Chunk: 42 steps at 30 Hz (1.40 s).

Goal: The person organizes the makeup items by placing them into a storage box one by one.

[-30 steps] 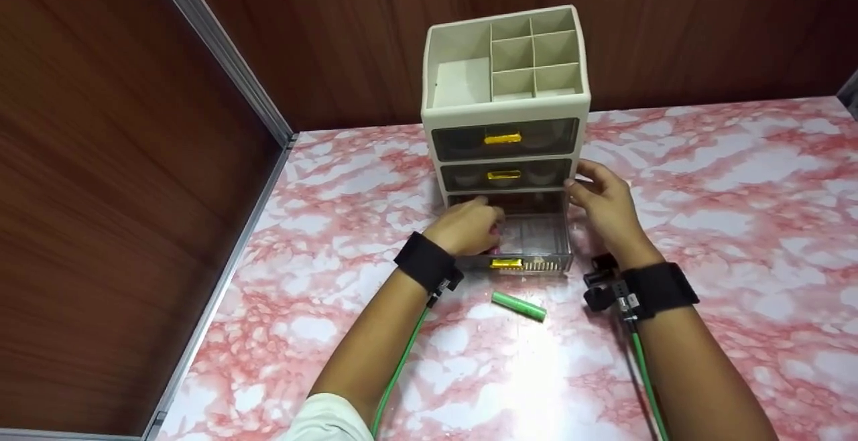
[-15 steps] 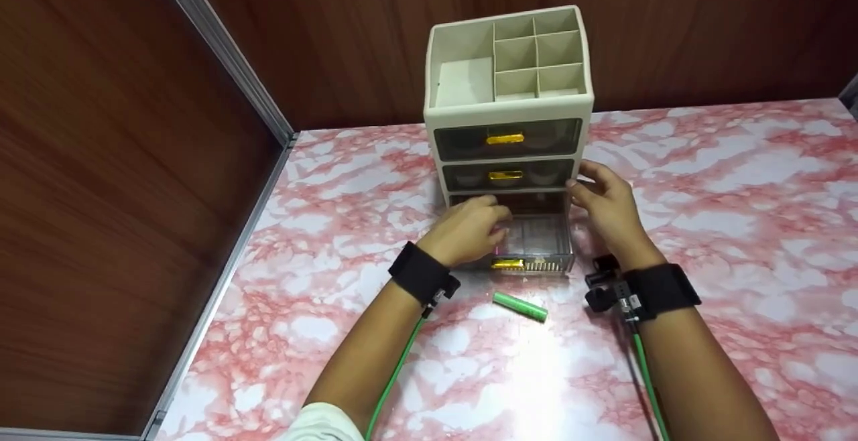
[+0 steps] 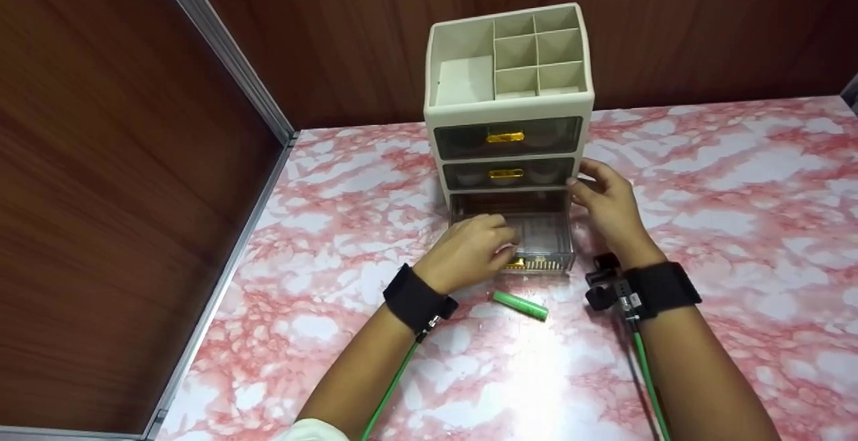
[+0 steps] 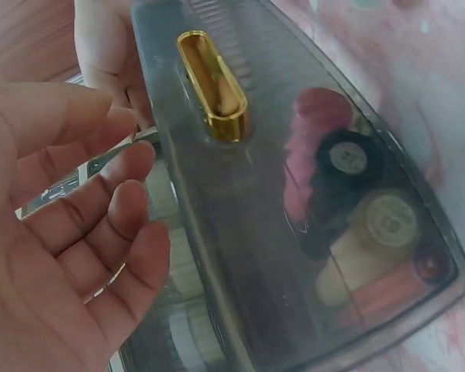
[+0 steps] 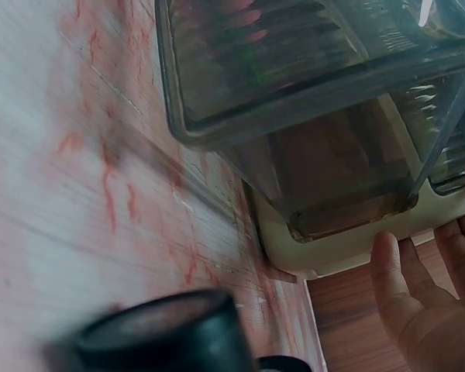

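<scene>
A cream drawer cabinet [image 3: 509, 109] stands at the back, its clear bottom drawer [image 3: 546, 243] pulled out. My left hand [image 3: 472, 246] is over the drawer's front left part with loosely bent fingers; in the left wrist view they hold nothing. The gold handle [image 4: 229, 128] shows beside it. Through the drawer front I see a wavy pink thing [image 4: 302, 155], a dark round-ended item [image 4: 349, 159], a beige one [image 4: 391, 221] and an orange-red one [image 4: 387, 294]. My right hand [image 3: 606, 203] rests on the cabinet's right side, thumb at the front corner, fingers along the side [image 5: 418, 287].
A green tube [image 3: 520, 305] lies on the pink marbled table [image 3: 335, 334] in front of the drawer. Two upper drawers [image 3: 506, 138] are closed. The cabinet top has divided compartments [image 3: 536, 52]. Wooden panels [image 3: 335, 39] stand behind and at the left.
My left hand has drawn back out of the drawer, toward me, and its thumb and fingers have parted. My right hand and the green tube have stayed in place.
</scene>
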### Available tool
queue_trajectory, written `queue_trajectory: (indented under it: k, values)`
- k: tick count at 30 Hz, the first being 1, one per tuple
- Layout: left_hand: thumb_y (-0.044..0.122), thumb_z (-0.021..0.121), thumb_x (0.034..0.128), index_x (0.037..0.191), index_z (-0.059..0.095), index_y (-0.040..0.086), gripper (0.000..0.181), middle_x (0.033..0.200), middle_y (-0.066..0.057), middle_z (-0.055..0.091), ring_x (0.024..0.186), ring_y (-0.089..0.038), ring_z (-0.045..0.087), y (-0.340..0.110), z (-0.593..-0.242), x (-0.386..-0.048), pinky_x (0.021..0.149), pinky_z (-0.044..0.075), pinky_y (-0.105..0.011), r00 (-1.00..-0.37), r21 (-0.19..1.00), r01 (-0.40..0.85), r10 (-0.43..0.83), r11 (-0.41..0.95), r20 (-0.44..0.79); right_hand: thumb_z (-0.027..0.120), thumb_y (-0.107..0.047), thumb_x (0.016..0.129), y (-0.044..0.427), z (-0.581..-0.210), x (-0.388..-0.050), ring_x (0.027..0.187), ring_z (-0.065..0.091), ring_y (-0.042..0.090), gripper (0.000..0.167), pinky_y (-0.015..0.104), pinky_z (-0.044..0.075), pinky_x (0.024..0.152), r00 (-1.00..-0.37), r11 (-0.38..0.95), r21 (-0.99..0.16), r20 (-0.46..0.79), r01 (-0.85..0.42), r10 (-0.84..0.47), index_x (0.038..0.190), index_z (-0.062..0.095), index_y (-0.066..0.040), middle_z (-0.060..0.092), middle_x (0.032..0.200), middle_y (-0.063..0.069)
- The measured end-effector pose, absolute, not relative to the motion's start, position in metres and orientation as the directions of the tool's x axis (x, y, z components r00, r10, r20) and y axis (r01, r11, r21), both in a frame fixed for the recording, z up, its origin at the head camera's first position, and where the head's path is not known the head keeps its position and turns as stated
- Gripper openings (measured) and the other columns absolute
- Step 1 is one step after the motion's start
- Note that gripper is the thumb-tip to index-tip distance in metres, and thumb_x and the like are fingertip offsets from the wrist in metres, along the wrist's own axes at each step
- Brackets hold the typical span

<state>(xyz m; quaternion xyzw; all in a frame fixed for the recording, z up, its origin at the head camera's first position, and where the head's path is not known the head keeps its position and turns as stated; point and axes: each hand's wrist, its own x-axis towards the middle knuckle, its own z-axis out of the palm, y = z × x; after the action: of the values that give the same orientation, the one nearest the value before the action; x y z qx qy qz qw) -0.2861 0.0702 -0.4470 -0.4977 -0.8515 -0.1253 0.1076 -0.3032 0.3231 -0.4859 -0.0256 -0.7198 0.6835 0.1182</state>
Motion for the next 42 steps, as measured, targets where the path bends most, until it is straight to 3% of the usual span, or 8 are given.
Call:
queue_trajectory:
  k: [8, 15, 31, 38, 42]
  values:
    - [0.015, 0.061, 0.0933, 0.095, 0.074, 0.014, 0.013, 0.088, 0.004, 0.060, 0.080, -0.010, 0.056, 0.062, -0.450, -0.279, 0.070, 0.048, -0.024, -0.455, 0.110, 0.888, 0.820, 0.447, 0.347, 0.066, -0.021, 0.094, 0.324, -0.487, -0.301, 0.103, 0.061, 0.019, 0.046, 0.030, 0.056, 0.074, -0.971, 0.053, -0.992, 0.126, -0.117, 0.201, 0.136, 0.054, -0.004, 0.052, 0.137, 0.016]
    - [0.010, 0.061, 0.0908, 0.091, 0.073, 0.013, 0.012, 0.086, 0.004, 0.060, 0.076, -0.012, 0.058, 0.056, -0.454, -0.268, 0.069, 0.049, -0.024, -0.398, 0.091, 0.914, 0.835, 0.395, 0.379, 0.063, -0.013, 0.096, 0.324, -0.487, -0.301, 0.105, 0.061, 0.016, 0.043, 0.024, 0.053, 0.082, -0.961, 0.040, -0.982, 0.190, -0.186, 0.201, 0.134, 0.053, 0.004, 0.053, 0.134, 0.019]
    - [0.017, 0.066, 0.0915, 0.103, 0.074, 0.015, 0.014, 0.094, 0.005, 0.065, 0.079, -0.008, 0.062, 0.049, -0.476, -0.250, 0.063, 0.050, -0.023, -0.450, 0.130, 0.893, 0.864, 0.431, 0.224, 0.062, -0.012, 0.096, 0.325, -0.488, -0.302, 0.105, 0.061, 0.016, 0.043, 0.026, 0.053, 0.084, -0.963, 0.039, -0.985, 0.175, -0.171, 0.206, 0.135, 0.052, 0.003, 0.053, 0.134, 0.018]
    - [0.017, 0.068, 0.0917, 0.104, 0.074, 0.017, 0.014, 0.095, 0.006, 0.065, 0.079, -0.005, 0.060, 0.048, -0.486, -0.249, 0.063, 0.048, -0.019, -0.448, 0.159, 0.891, 0.878, 0.425, 0.170, 0.063, -0.014, 0.096, 0.324, -0.486, -0.303, 0.106, 0.061, 0.017, 0.044, 0.031, 0.053, 0.086, -0.965, 0.048, -0.985, 0.171, -0.165, 0.199, 0.135, 0.052, 0.002, 0.053, 0.136, 0.017]
    - [0.013, 0.069, 0.0890, 0.097, 0.073, 0.017, 0.010, 0.091, 0.007, 0.064, 0.078, -0.004, 0.058, 0.048, -0.489, -0.249, 0.064, 0.048, -0.021, -0.454, 0.169, 0.887, 0.879, 0.430, 0.146, 0.063, -0.015, 0.096, 0.323, -0.487, -0.304, 0.107, 0.060, 0.016, 0.045, 0.027, 0.053, 0.084, -0.965, 0.054, -0.985, 0.172, -0.165, 0.197, 0.135, 0.052, 0.003, 0.053, 0.135, 0.017]
